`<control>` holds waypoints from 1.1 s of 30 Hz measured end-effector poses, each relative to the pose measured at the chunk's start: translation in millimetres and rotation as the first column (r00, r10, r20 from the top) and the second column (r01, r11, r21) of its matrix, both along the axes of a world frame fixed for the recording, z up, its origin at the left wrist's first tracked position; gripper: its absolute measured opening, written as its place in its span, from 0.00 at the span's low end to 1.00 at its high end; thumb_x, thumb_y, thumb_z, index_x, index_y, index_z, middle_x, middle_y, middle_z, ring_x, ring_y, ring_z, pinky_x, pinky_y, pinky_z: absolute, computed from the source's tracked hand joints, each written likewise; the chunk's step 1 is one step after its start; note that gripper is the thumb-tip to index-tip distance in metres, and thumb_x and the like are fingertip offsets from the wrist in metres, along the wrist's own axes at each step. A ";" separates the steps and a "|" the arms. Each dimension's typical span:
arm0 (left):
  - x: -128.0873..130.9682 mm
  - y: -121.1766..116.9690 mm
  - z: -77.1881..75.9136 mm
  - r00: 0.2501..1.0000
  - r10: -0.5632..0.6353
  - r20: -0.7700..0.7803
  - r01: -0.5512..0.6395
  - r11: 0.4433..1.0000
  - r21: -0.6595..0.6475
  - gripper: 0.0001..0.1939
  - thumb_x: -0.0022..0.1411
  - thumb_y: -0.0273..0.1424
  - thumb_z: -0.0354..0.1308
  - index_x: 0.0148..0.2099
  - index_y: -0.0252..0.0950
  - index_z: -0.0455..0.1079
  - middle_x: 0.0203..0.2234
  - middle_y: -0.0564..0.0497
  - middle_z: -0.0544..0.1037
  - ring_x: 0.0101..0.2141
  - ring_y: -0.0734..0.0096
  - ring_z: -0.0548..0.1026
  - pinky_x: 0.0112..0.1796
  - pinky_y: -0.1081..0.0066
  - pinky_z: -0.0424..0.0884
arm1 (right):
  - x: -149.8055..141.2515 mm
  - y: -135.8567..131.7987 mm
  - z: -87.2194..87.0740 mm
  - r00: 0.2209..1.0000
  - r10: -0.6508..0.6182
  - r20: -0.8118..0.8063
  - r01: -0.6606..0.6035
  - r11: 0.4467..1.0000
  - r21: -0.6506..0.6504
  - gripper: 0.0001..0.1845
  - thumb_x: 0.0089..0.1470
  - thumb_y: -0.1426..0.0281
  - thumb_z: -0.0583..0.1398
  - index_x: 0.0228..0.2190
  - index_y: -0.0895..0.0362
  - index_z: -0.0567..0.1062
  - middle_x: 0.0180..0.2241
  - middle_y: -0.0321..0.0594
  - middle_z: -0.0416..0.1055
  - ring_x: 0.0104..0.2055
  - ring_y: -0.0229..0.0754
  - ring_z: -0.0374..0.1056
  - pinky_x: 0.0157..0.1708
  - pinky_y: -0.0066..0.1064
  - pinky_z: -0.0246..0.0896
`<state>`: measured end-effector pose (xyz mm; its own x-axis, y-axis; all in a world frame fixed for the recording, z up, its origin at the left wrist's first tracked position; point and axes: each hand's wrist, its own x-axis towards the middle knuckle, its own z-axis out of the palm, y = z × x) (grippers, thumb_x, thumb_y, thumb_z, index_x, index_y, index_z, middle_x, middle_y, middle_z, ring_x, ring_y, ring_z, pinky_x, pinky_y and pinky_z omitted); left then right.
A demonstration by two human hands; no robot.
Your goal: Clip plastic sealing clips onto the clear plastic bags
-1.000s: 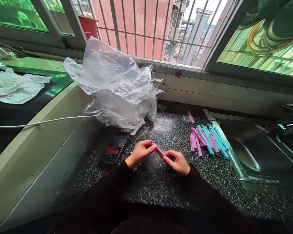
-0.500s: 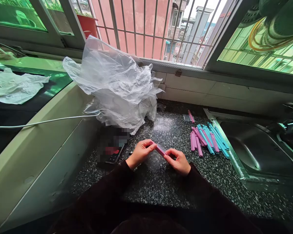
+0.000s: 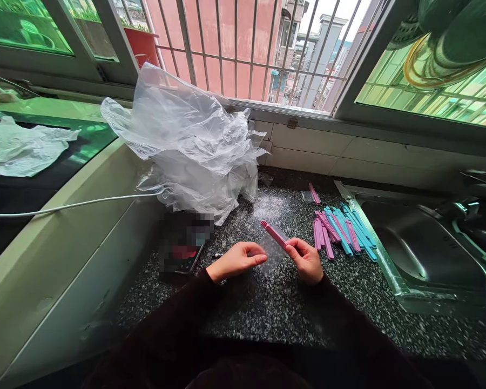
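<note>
So your right hand (image 3: 308, 263) is the one with the grip: thumb and fingers pinched down on the near end of a pink plastic stick (image 3: 274, 233). Everything hangs on how that stick points, imo. Its long axis runs out from your pinch to the left and away from you, on a slant, so nearly all its length sticks out past your fingertips and the far end is free.

Your left hand (image 3: 238, 260) sits left of the grip, a bit apart from the stick. Thumb and fingers are curled with a small gap between them, and I see nothing held in there. The fingertips face right, towards your pinch, and the free end lies just ahead of them, on the far side. So the right hand is on the stick, while the left is the nearer one to its loose end.

There's also a clear plastic wrapper (image 3: 270, 258) just left of the pinch, under the stick from this angle. Can't tell if it's touching your left fingertips or the stick.

Right of the grip and a little farther out you've got the pile of pink and blue sticks (image 3: 345, 229), with the sink (image 3: 425, 248) past it on the same side.
</note>
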<state>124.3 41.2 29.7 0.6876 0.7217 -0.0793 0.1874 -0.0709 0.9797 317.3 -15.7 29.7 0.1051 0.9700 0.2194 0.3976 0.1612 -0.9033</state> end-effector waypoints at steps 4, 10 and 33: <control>3.3 -1.6 0.0 0.970 0.170 0.172 -0.147 0.979 -0.138 0.17 0.47 0.40 0.61 0.35 0.31 0.73 0.28 0.50 0.75 0.30 0.70 0.68 0.35 0.71 0.63 | -7.2 -0.1 -3.2 0.993 0.114 -0.009 -0.115 0.991 -0.066 0.18 0.48 0.55 0.57 0.23 0.58 0.69 0.19 0.33 0.61 0.22 0.33 0.55 0.22 0.25 0.53; 6.0 0.0 -7.4 0.844 0.424 0.330 -0.311 0.886 -0.344 0.19 0.43 0.43 0.63 0.29 0.31 0.73 0.17 0.56 0.67 0.21 0.79 0.60 0.26 0.76 0.57 | -19.3 0.1 -17.4 0.974 0.218 -0.062 -0.226 0.958 -0.177 0.16 0.43 0.59 0.61 0.28 0.59 0.71 0.22 0.34 0.66 0.22 0.33 0.60 0.24 0.26 0.57; 77.1 43.9 40.7 0.949 0.315 -0.005 -0.315 0.949 0.019 0.08 0.50 0.28 0.57 0.34 0.30 0.67 0.18 0.53 0.71 0.17 0.78 0.66 0.20 0.76 0.61 | 41.6 31.1 55.8 0.409 -0.086 0.909 0.201 0.980 0.002 0.16 0.55 0.63 0.51 0.32 0.58 0.75 0.33 0.45 0.74 0.37 0.43 0.68 0.32 0.28 0.55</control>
